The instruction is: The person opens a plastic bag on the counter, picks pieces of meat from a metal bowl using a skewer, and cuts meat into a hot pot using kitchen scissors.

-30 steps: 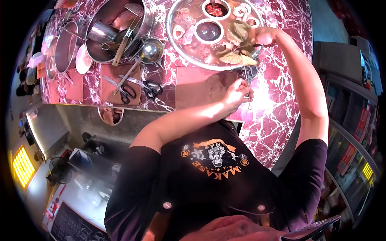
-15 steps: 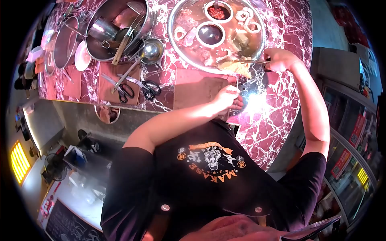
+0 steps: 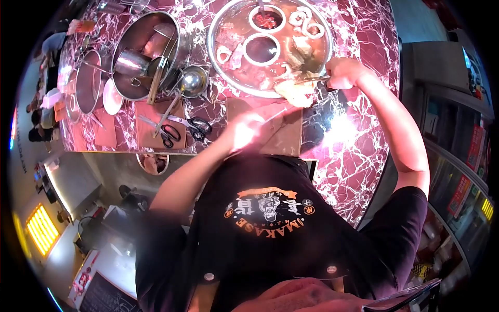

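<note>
My right hand (image 3: 344, 74) is closed round scissors (image 3: 314, 79), whose blades reach left over the near rim of a large round metal tray (image 3: 212, 52). Beneath the blades, a pale yellowish, crumpled piece of food (image 3: 296, 94) hangs over that rim. My left hand (image 3: 247, 131), blurred and brightly lit, is closed on a thin pale stick (image 3: 275, 114) pointing up and right toward the food. It is above a brown cloth or mat (image 3: 288, 130). In the tray are pieces of meat, pale rings (image 3: 299, 20), a bowl of red sauce (image 3: 266, 21) and a bowl of dark liquid (image 3: 261, 49).
To the left stand a deep metal pot (image 3: 120, 86) with utensils inside and a ladle (image 3: 192, 82). Two more pairs of scissors (image 3: 197, 127) lie near the table's front edge. A white dish (image 3: 112, 99) leans beside another metal pot (image 3: 89, 78).
My left hand has moved left and a little down, away from the tray, with the thin stick. My right hand keeps the scissors at the food. The whole view has shifted slightly.
</note>
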Demonstrator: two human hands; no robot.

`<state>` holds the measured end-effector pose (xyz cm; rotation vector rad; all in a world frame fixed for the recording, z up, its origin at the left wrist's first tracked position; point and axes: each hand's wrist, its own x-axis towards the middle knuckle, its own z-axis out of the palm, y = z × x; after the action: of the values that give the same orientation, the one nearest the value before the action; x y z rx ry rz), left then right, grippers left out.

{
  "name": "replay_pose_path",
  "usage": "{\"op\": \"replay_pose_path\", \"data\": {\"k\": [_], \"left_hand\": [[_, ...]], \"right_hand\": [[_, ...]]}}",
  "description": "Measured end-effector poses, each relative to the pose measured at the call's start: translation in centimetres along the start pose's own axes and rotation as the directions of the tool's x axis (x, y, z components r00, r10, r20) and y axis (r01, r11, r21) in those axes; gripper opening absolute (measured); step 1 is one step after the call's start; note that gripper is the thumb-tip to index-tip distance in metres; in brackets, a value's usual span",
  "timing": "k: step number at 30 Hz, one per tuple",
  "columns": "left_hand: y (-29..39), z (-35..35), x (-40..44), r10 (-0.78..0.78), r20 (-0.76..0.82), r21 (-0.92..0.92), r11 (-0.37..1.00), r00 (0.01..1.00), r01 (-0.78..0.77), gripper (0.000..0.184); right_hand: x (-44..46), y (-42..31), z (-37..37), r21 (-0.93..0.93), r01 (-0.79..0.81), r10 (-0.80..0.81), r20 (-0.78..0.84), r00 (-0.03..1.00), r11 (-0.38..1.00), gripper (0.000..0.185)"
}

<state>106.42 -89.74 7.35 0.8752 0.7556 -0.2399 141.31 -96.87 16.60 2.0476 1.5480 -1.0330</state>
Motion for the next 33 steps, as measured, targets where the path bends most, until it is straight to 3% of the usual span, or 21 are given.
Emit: {"op": "replay_pose_path", "data": {"k": [1,2,4,9,12,14,16,17,18,19,20,22,23,25,26,27,28,29,31,33], "left_hand": [[1.6,-0.7,-0.1,0.303,0.014,0.623,0.743,0.953,-0.245,0.021],[3.3,-1.4,-0.6,0.348,0.016,0.827,0.522,0.937,-0.208,0.02],[6.1,-1.9,-0.9,0.286,-0.04,0.774,0.615,0.957,-0.152,0.018],[11.6,-2.0,-2.7,0.175,-0.068,0.936,0.353,0.982,0.002,0.016],[14.6,-0.4,-0.6,0.443,-0.027,0.981,0.185,0.896,-0.062,0.018],[16.1,1.1,3.2,0.374,0.06,0.995,0.05,0.926,-0.084,0.021],[11.9,-3.0,13.1,0.541,0.378,0.926,-0.196,0.751,-0.324,0.021],[12.9,-1.0,13.2,0.452,0.344,0.885,0.136,0.823,-0.445,0.021],[13.9,0.8,13.5,0.376,0.331,0.857,0.264,0.866,-0.442,0.02],[14.9,2.6,13.7,0.297,0.314,0.823,0.387,0.902,-0.415,0.018],[15.2,3.8,14.2,0.248,0.274,0.888,0.304,0.929,-0.343,0.016],[13.9,4.4,16.3,0.384,0.494,0.697,0.362,0.78,-0.619,0.014],[11.7,3.6,18.0,0.591,0.624,0.318,0.405,0.511,-0.857,0.015],[10.4,3.8,19.8,0.621,0.616,0.271,0.409,0.484,-0.871,0.014],[10.0,4.2,20.7,0.441,0.514,0.621,0.401,0.736,-0.674,0.015],[9.7,4.7,21.4,0.269,0.303,0.874,0.304,0.914,-0.379,0.016],[9.2,4.8,22.2,0.133,0.017,0.99,0.136,0.991,-0.036,0.017],[8.0,4.0,23.9,0.135,-0.054,0.995,0.091,0.989,0.042,0.015],[8.0,3.7,23.3,0.147,-0.024,0.999,-0.036,0.989,0.03,0.014],[7.5,2.8,23.2,0.161,0.063,0.966,-0.257,0.985,-0.02,0.012]], "right_hand": [[-0.1,0.1,0.1,0.029,-0.004,0.003,0.019,1.0,1.0,0.036],[-0.2,0.0,0.3,0.046,-0.031,0.03,0.012,0.999,0.998,0.036],[-0.4,-0.3,0.9,0.08,-0.082,0.081,0.007,0.997,0.993,0.036],[-0.2,0.1,1.1,0.066,-0.069,0.069,0.003,0.998,0.995,0.035],[-0.6,-0.6,0.6,0.055,-0.051,0.049,0.028,0.998,0.997,0.035],[-1.1,-1.2,0.3,0.063,-0.06,0.057,0.047,0.997,0.996,0.036],[-1.3,-1.5,0.3,0.052,-0.066,0.065,0.033,0.997,0.996,0.037],[-1.8,-2.0,-0.2,0.043,-0.075,0.072,0.057,0.996,0.996,0.038],[-2.0,-2.2,-0.2,0.044,-0.082,0.08,0.054,0.995,0.996,0.038],[-2.2,-2.3,-0.2,0.048,-0.09,0.088,0.052,0.995,0.995,0.038],[-2.2,-2.2,0.0,0.057,-0.099,0.096,0.052,0.994,0.993,0.038],[-1.7,-1.7,0.7,0.068,-0.108,0.105,0.05,0.993,0.992,0.038],[-1.5,-1.5,1.0,0.076,-0.111,0.108,0.04,0.993,0.991,0.038],[-1.2,-1.4,1.1,0.087,-0.119,0.116,0.038,0.993,0.989,0.038],[-1.2,-1.3,1.0,0.091,-0.125,0.121,0.049,0.991,0.988,0.038],[-1.2,-1.3,0.9,0.093,-0.132,0.126,0.061,0.99,0.987,0.038],[-1.3,-1.4,0.8,0.098,-0.133,0.127,0.066,0.99,0.986,0.038],[-1.3,-1.4,0.7,0.102,-0.134,0.127,0.072,0.989,0.986,0.038],[-1.3,-1.4,0.8,0.11,-0.144,0.136,0.07,0.988,0.983,0.038],[-1.4,-1.1,1.0,0.121,-0.16,0.156,0.047,0.987,0.98,0.036]]}}
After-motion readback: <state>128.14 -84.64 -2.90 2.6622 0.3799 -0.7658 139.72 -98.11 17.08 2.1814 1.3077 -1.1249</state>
